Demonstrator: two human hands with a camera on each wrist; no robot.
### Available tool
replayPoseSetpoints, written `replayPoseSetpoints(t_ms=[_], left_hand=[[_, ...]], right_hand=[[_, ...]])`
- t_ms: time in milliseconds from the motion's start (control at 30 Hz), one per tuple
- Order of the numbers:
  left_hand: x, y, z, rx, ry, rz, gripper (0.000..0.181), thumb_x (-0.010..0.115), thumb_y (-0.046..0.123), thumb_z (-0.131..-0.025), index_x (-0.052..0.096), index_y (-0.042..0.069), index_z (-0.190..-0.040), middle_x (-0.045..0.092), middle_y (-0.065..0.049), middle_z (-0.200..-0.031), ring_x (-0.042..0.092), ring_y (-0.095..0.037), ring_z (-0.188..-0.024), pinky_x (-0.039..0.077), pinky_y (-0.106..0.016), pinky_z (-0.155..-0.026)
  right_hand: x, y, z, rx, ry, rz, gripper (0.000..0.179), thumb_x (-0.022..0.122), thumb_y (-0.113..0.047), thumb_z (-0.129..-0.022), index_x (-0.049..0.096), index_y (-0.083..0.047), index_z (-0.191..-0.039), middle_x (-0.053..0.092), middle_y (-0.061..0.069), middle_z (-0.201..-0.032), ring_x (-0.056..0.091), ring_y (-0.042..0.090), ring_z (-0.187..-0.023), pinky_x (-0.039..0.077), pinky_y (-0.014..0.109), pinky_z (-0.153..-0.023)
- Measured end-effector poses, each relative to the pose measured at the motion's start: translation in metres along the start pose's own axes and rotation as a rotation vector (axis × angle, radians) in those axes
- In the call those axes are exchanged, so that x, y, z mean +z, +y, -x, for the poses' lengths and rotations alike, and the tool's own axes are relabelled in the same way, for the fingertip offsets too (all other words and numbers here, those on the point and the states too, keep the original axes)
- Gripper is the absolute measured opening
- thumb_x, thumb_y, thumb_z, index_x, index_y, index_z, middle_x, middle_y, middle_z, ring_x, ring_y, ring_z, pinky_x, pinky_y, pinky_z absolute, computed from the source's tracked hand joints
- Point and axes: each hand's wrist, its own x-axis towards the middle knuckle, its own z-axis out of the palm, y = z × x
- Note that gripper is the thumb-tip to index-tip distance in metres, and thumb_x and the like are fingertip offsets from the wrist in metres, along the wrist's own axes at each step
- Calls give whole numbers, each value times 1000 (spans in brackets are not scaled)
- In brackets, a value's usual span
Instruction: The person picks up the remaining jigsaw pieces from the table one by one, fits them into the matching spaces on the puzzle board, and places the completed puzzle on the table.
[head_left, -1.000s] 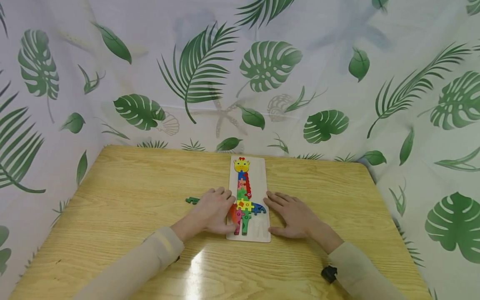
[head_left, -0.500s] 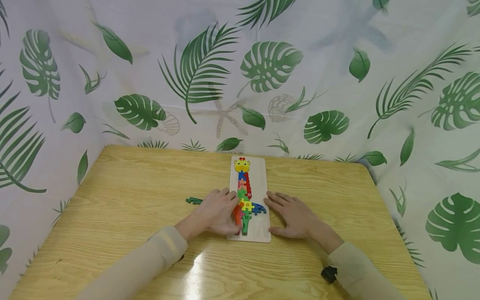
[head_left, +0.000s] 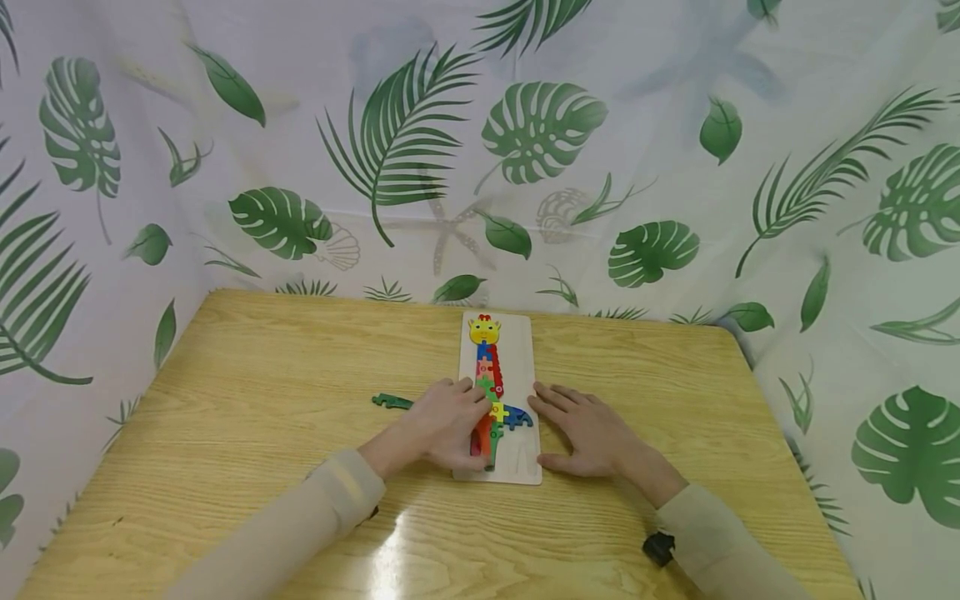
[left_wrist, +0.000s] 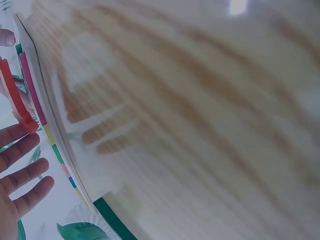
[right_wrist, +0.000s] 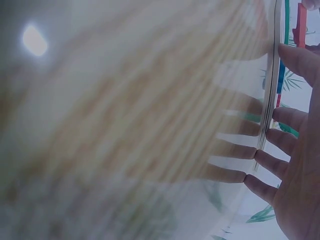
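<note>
A wooden giraffe puzzle board [head_left: 515,354] lies upright before me, its yellow head piece [head_left: 483,330] at the far end. My left hand [head_left: 442,423] is over the lower left of the board and pinches an orange puzzle piece [left_wrist: 18,97] between thumb and fingers. In the left wrist view that piece stands off the board's coloured pieces. Under the hand, parts of the yellow, pink and green pieces are hidden. My right hand [head_left: 588,429] lies flat on the table, its straight fingertips right at the board's right edge. A blue tail-like piece [head_left: 517,417] sits in the board near it.
A dark green puzzle piece [head_left: 392,402] lies on the wooden table [head_left: 300,358], left of the board and beside my left hand. A leaf-patterned cloth [head_left: 555,242] rises behind the table and along both sides.
My left hand has shifted a little to the right over the board with the orange piece, baring more of the dark green piece. The right hand stays where it was.
</note>
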Motion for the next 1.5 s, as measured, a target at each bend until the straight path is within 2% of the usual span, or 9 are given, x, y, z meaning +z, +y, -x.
replayPoseSetpoints(t_ms=[233, 433, 700, 1067, 1233, 1367, 1500], left_hand=[[-1, 3, -3, 23, -7, 0, 75, 58, 74, -86, 64, 16, -133, 67, -4, -138, 62, -23, -125, 57, -38, -101], [2, 6, -6, 39, 10, -22, 78, 57, 77, -85, 64, 16, -134, 68, -2, -135, 63, -20, -119, 58, -37, -97], [2, 9, -10, 44, -8, -23, 82, 56, 77, -86, 62, 16, -141, 64, -4, -148, 62, -24, -130, 57, -41, -105], [0, 15, -14, 46, -24, 17, 80, 57, 75, -86, 63, 17, -140, 64, -4, -147, 59, -25, -136, 55, -42, -110], [-2, 18, -19, 56, -14, 22, 79, 57, 74, -87, 64, 16, -139, 64, -4, -145, 61, -23, -131, 52, -39, -113], [-2, 19, -22, 71, -1, 21, 75, 57, 74, -86, 65, 17, -136, 66, -1, -139, 61, -20, -123, 53, -36, -109], [-1, 20, -24, 76, -1, 26, 75, 57, 74, -85, 64, 18, -135, 66, -1, -138, 61, -20, -122, 54, -36, -107]], right_hand=[[0, 0, 0, -1, -4, -1, 89, 58, -69, -95, 37, -18, -165, 33, 7, -174, 38, 37, -158, 40, 63, -120], [-1, -1, 0, 0, -7, -9, 89, 58, -68, -95, 38, -17, -165, 33, 8, -174, 38, 38, -157, 40, 64, -120], [1, -1, 0, -3, -6, 1, 89, 58, -67, -95, 38, -16, -165, 34, 8, -174, 38, 37, -157, 41, 63, -121], [0, -1, 1, -6, -4, 0, 88, 59, -67, -96, 38, -16, -165, 34, 8, -174, 38, 37, -158, 41, 63, -121], [0, 0, 1, -9, 1, 2, 88, 59, -66, -95, 38, -16, -165, 34, 8, -174, 38, 37, -158, 41, 63, -120], [0, 1, 1, -12, 4, 3, 89, 59, -67, -96, 38, -15, -165, 33, 8, -174, 38, 37, -158, 41, 63, -121], [1, 2, 1, -13, 6, 6, 89, 58, -67, -96, 38, -15, -165, 33, 8, -174, 38, 37, -157, 41, 63, -120]])
